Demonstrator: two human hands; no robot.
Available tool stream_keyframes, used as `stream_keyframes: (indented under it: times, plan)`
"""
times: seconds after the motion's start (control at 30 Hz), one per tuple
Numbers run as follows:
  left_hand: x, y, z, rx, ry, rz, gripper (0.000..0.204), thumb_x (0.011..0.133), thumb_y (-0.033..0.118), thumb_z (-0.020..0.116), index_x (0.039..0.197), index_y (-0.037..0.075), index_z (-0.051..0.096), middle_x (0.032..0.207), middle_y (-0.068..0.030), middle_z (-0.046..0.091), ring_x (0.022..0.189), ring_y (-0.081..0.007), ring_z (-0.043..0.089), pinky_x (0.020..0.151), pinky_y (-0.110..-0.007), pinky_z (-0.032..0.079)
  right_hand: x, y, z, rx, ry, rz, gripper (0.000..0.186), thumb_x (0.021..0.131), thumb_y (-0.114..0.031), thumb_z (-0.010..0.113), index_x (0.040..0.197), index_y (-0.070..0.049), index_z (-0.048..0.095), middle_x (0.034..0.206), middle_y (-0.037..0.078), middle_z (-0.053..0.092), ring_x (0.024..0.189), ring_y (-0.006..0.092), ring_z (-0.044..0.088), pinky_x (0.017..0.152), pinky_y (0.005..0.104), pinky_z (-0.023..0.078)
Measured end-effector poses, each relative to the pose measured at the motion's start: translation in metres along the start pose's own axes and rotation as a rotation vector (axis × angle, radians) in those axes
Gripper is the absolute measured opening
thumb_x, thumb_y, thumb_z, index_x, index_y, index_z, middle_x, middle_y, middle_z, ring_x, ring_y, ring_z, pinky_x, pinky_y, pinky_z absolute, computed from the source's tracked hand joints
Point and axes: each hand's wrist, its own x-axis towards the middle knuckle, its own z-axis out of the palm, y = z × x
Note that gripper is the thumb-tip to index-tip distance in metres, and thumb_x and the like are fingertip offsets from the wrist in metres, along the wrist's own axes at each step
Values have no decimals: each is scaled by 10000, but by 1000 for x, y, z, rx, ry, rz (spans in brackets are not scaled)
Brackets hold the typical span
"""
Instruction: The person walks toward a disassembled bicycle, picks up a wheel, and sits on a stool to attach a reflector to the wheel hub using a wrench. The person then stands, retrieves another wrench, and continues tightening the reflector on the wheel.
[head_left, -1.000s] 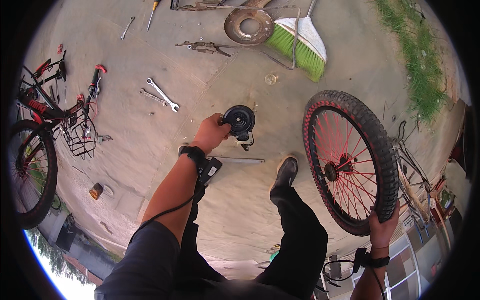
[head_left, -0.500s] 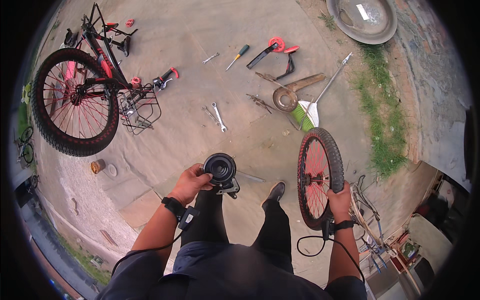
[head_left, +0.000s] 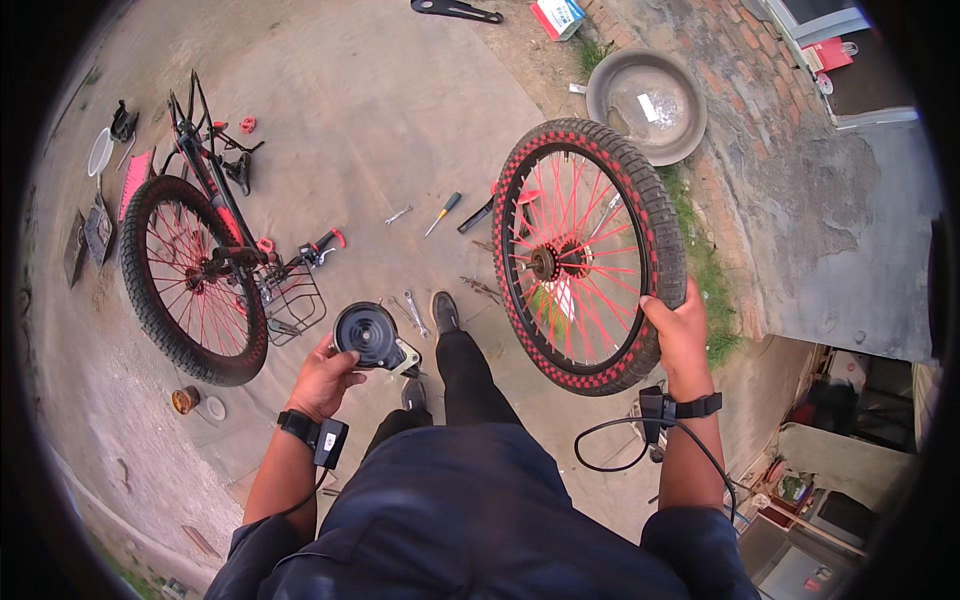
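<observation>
The red-spoked wheel [head_left: 572, 258] is at your right, tilted, with the fingers of your right hand [head_left: 682, 335] clamped on its tyre at the lower right edge. In front of you, your left hand [head_left: 328, 380] has its fingers clamped on the left side of a black round part [head_left: 366, 335], thumb over its lower rim; a metal bracket [head_left: 405, 358] juts out at its lower right. Beyond it, wrenches [head_left: 415, 312] and a screwdriver [head_left: 443, 214] lie on the ground [head_left: 400, 130]. A bicycle [head_left: 228, 215] with a wire basket [head_left: 293, 305] is farther left; a round basin [head_left: 615, 112] sits beyond the wheel.
</observation>
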Motion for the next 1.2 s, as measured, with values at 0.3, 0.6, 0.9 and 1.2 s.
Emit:
stream_keyframes:
  times: [0.3, 0.6, 0.9, 1.2]
  plan:
    - [54, 155, 15, -300, -14, 164, 409, 913, 2, 601, 1311, 83, 553, 1197, -70, 681, 1090, -230, 688, 873, -441, 621, 170, -131, 107, 22, -223, -165, 394, 776, -31, 718, 1153, 7, 612, 979, 17, 656, 837, 100, 598, 798, 277, 502]
    - [146, 310, -25, -532, -19, 255, 488, 927, -26, 598, 1385, 115, 506, 1245, -73, 664, 1103, -226, 692, 886, -422, 621, 355, -216, 252, -138, -364, -159, 317, 761, -39, 720, 1061, -13, 621, 840, -6, 611, 700, 89, 551, 642, 279, 473]
    - [295, 521, -116, -614, 102, 234, 524, 924, 3, 608, 1413, 139, 476, 1228, -65, 661, 1088, -214, 688, 898, -405, 592, 558, -291, 407, -307, -372, -61, 306, 738, -14, 707, 1028, -25, 608, 839, -6, 606, 698, 90, 542, 650, 264, 469]
    - [368, 686, -180, -764, 359, 407, 421, 925, -8, 584, 1323, 118, 530, 1204, -73, 681, 1085, -233, 690, 890, -425, 586, 784, -424, 574, -426, -493, -172, 333, 719, -35, 701, 1040, -22, 617, 859, 11, 610, 728, 118, 557, 684, 283, 480]
